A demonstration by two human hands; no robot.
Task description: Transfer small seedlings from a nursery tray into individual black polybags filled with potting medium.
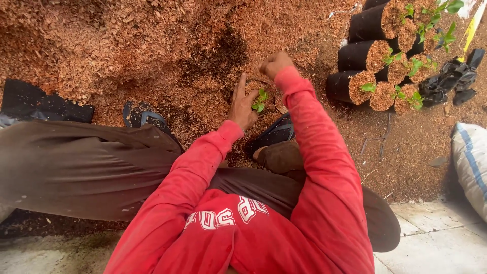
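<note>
The left hand (242,106) rests with fingers spread open on the reddish-brown sawdust-like mulch (127,45), its thumb and fingers lying against the side of a small green seedling (260,100). The right hand (274,63) hovers just above and behind the seedling, curled into a loose fist; whether it holds a pinch of mulch cannot be told. The seedling stands upright between the two hands, in what looks like a filled black grow bag whose rim barely shows in the mulch.

Both arms wear red sleeves, and the person squats in dark brown trousers, with a dark sandal (144,115) on the left and another sandal (276,133) just below the seedling.

To the right, well apart from the hands, a cluster of black grow bags (362,56) lies tipped on its side, each filled with mulch and bearing small green plants. Crumpled black plastic (451,78) lies beside them, and a white sack with blue stripes (472,162) sits at the right edge.
</note>
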